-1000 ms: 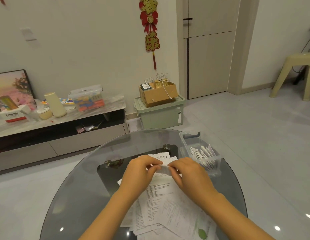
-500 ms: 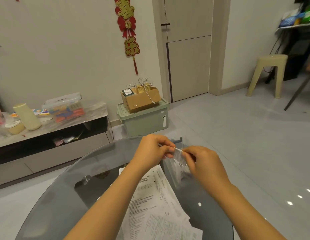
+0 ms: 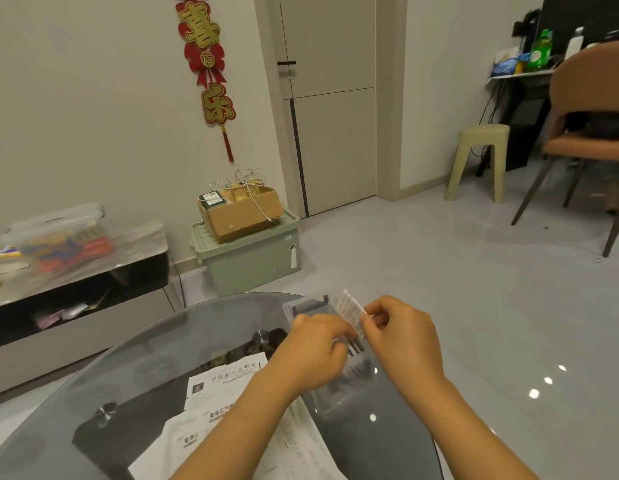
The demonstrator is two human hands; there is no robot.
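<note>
A small folded printed paper (image 3: 351, 308) stands upright over a clear plastic bin (image 3: 339, 382) at the right side of the round glass table (image 3: 134, 362). My right hand (image 3: 403, 336) pinches the paper's right edge. My left hand (image 3: 313, 351) is curled over the bin, its fingertips at the paper's lower left edge. The bin holds several folded papers, mostly hidden behind my hands. Unfolded printed leaflets (image 3: 225, 386) lie spread on the glass near my forearms.
A green storage box (image 3: 252, 265) with a cardboard box (image 3: 240, 209) on top stands against the wall beyond the table. A low TV cabinet (image 3: 76, 289) is at the left. A beige stool (image 3: 481, 157) and a brown chair (image 3: 592, 133) stand at the right.
My view has swung to the right. Both hands carried the folded paper from above the leaflets to over the clear bin, where it now stands upright.
</note>
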